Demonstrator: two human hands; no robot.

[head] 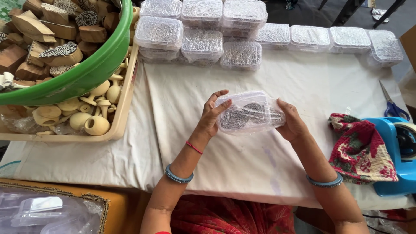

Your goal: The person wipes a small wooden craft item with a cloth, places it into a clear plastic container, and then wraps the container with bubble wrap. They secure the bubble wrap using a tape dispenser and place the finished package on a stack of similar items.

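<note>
Just above the white cloth point(242, 143) on the table, the person holds a clear plastic box point(250, 112) wrapped in bubble wrap between both hands, dark patterned pieces showing through it. Left hand point(211, 116) grips the box's left end, fingers curled over the top edge; right hand point(291, 121) clasps the right end. Beyond it, rows of similar wrapped boxes point(203, 37) are stacked along the far edge. To the left sits a green tub point(89, 71) of carved wooden blocks over a beige tray point(123, 104) of wooden knobs. At right lie a patterned cloth point(359, 149), a blue tape dispenser point(396, 151) and scissors point(392, 104)
</note>
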